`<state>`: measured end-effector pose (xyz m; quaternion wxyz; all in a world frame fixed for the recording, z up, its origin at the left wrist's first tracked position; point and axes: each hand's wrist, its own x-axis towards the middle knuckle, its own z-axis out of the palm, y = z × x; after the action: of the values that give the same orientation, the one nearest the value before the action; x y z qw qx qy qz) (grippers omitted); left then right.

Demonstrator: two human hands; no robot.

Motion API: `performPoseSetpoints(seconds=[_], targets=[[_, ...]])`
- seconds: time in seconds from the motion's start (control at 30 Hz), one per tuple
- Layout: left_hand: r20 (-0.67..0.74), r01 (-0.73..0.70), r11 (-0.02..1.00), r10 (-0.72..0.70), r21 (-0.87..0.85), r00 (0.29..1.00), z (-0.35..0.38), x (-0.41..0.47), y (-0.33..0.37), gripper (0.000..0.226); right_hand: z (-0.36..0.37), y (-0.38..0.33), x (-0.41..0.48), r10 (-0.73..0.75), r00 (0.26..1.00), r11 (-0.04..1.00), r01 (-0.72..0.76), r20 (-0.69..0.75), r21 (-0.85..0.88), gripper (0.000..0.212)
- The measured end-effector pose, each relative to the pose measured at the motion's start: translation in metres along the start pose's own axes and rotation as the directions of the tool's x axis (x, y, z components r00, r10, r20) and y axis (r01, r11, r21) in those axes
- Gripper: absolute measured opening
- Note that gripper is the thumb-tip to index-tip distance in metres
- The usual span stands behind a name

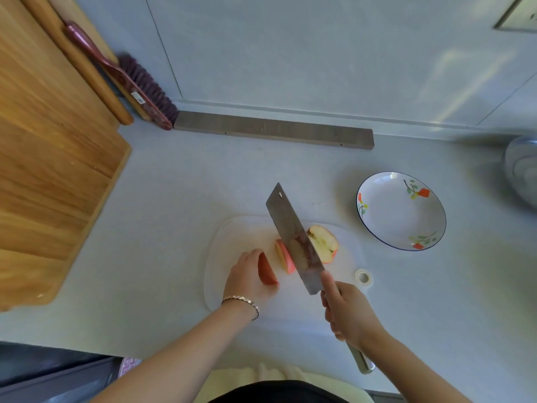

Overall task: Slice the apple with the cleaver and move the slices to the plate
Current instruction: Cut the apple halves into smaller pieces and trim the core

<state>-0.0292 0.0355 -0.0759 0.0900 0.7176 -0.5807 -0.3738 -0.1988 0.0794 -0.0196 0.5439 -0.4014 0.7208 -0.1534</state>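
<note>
A white cutting board (232,234) lies on the pale counter. An apple half (324,242) rests on it cut face up, right of the blade. A slice (284,257) stands left of the blade. My left hand (247,274) holds another apple piece (267,271) with red skin against the board. My right hand (345,309) grips the handle of the cleaver (290,234), whose blade stands between the slice and the half. The floral plate (374,222) sits to the right, with nothing in it.
A big wooden board (52,158) fills the left side, with a rolling pin (87,74) and a purple brush (139,85) behind it. A grey wooden strip (273,129) lies along the wall. A small white ring (363,277) rests by the cutting board's right corner.
</note>
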Motion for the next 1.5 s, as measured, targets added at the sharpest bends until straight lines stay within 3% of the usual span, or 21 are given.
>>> performPoseSetpoints(seconds=[0.07,0.13,0.23,0.37,0.4,0.5,0.57,0.63,0.73,0.83,0.97,1.23,1.5], targets=[[-0.028,-0.010,0.968,0.003,-0.252,1.000,-0.001,-0.003,-0.008,0.040,-0.002,-0.002,-0.003,0.043,0.998,0.994,-0.048,0.054,0.099,0.052],[-0.006,0.006,0.903,-0.009,-0.429,1.000,-0.007,-0.009,-0.016,0.047,-0.003,-0.005,-0.005,0.050,0.993,0.986,-0.066,0.103,0.154,0.054],[0.036,0.037,0.796,-0.020,-0.604,0.999,-0.013,-0.015,-0.023,0.056,0.001,-0.009,-0.006,0.068,0.987,0.983,-0.090,0.144,0.158,0.056],[0.158,0.212,0.530,-0.146,-0.821,0.977,-0.014,-0.011,-0.014,0.040,0.012,-0.010,-0.007,0.077,0.987,0.993,-0.089,0.143,0.078,0.056],[0.160,0.219,0.512,-0.156,-0.831,0.975,-0.014,-0.010,-0.013,0.039,0.014,-0.011,-0.007,0.081,0.987,0.994,-0.090,0.140,0.063,0.056],[0.026,0.062,0.773,-0.058,-0.631,0.998,-0.012,-0.010,-0.015,0.051,0.017,-0.013,-0.008,0.088,0.987,0.995,-0.092,0.136,0.027,0.056],[0.003,0.024,0.833,-0.027,-0.553,1.000,-0.011,-0.013,-0.013,0.056,0.019,-0.013,-0.008,0.102,0.985,0.995,-0.104,0.139,0.009,0.056],[0.004,0.040,0.812,-0.047,-0.582,0.999,-0.010,-0.011,-0.013,0.053,0.020,-0.013,-0.009,0.116,0.982,0.993,-0.115,0.147,-0.015,0.056],[0.078,0.154,0.672,-0.142,-0.724,0.987,-0.011,-0.011,-0.009,0.039,0.020,-0.015,-0.009,0.133,0.979,0.991,-0.129,0.155,-0.036,0.057],[0.027,0.085,0.774,-0.087,-0.628,0.996,-0.009,-0.014,-0.008,0.047,0.018,-0.018,-0.010,0.155,0.974,0.987,-0.149,0.164,-0.054,0.057],[-0.006,0.053,0.829,-0.067,-0.557,0.998,-0.007,-0.015,-0.009,0.053,0.014,-0.022,-0.012,0.185,0.969,0.980,-0.170,0.166,-0.099,0.058],[-0.028,0.054,0.896,-0.074,-0.440,0.997,-0.009,-0.016,-0.003,0.057,0.020,-0.030,-0.008,0.172,0.974,0.970,-0.142,0.146,-0.196,0.059],[0.002,0.080,0.910,-0.086,-0.406,0.996,-0.011,-0.013,0.003,0.056,0.022,-0.031,-0.003,0.230,0.960,0.966,-0.205,0.161,-0.157,0.059]])
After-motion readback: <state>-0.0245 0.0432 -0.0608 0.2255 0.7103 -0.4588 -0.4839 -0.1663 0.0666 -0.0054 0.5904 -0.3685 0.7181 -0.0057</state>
